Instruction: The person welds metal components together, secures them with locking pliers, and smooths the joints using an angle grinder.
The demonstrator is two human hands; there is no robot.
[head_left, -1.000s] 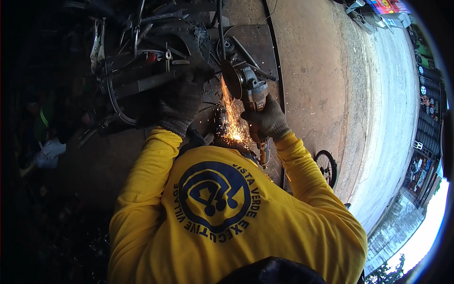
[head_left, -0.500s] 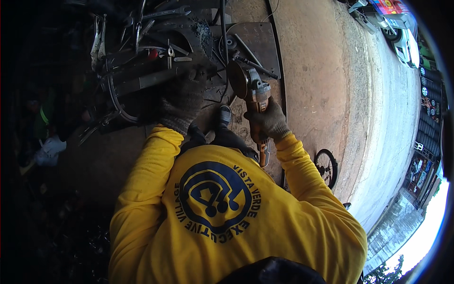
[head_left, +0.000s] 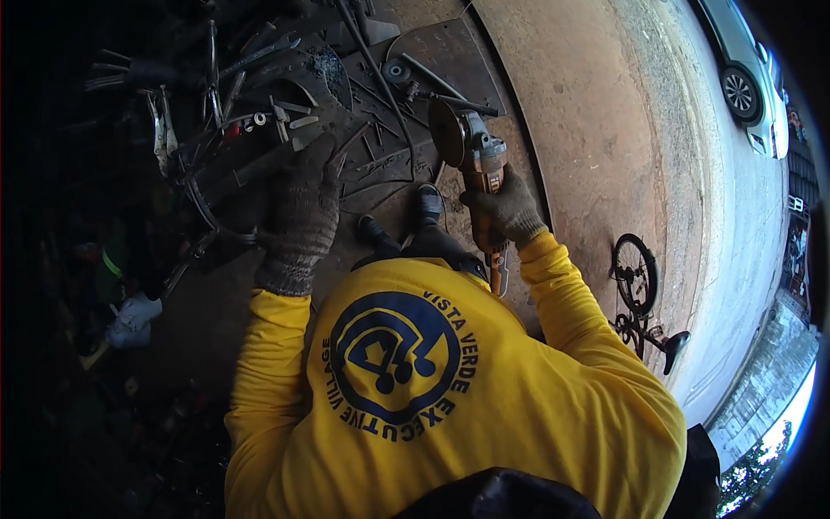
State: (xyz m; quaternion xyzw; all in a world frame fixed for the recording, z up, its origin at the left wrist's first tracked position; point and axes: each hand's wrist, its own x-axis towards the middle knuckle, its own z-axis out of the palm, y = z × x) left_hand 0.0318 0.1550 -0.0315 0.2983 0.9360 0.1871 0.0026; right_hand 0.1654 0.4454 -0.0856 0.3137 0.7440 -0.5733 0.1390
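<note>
My right hand (head_left: 510, 208), in a grey knit glove, is wrapped round the orange body of an angle grinder (head_left: 487, 177). Its round disc (head_left: 446, 132) points up and to the left, off the workpieces. My left hand (head_left: 303, 221), gloved too, reaches over the dark metalwork with its fingers stretched out and the thumb apart. Close to that thumb ends a thin metal strip (head_left: 353, 137); I cannot tell whether they touch. Beyond the fingers lie a flat metal bar (head_left: 259, 164) and small metal pieces (head_left: 303, 122). Deep shadow hides part of the left fingertips.
Locking pliers (head_left: 162, 130) and a wrench (head_left: 259, 54) are at the far left. A dark hose (head_left: 380, 82) crosses the metal plate (head_left: 450, 52). My feet (head_left: 430, 201) stand below the work. A bicycle (head_left: 635, 277) and a parked car (head_left: 743, 86) are at right.
My left hand has moved left and back, its fingers more spread. The grinder has shifted slightly right, still in my right hand. The whole view has swung, bringing more of the bicycle into sight.
</note>
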